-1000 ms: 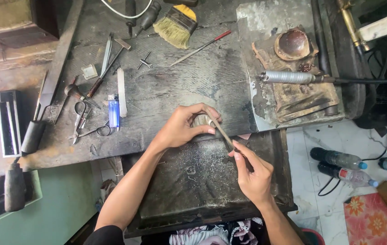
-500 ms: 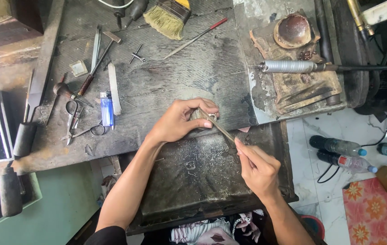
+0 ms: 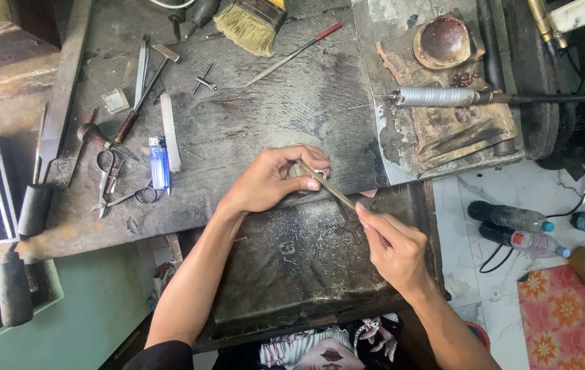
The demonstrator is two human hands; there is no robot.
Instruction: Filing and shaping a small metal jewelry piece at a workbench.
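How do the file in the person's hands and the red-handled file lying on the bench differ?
The file in hand is gripped by the right hand, its tip against a small piece pinched in the left hand; the red-handled file lies untouched near the brush. The first shows no coloured handle; the second's is red. Both are slim and slanted.

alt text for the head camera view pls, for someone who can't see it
Over a worn dark workbench, the left hand pinches a small metal piece while the right hand holds a thin file against it. A blue lighter, scissors and brush lie nearby.
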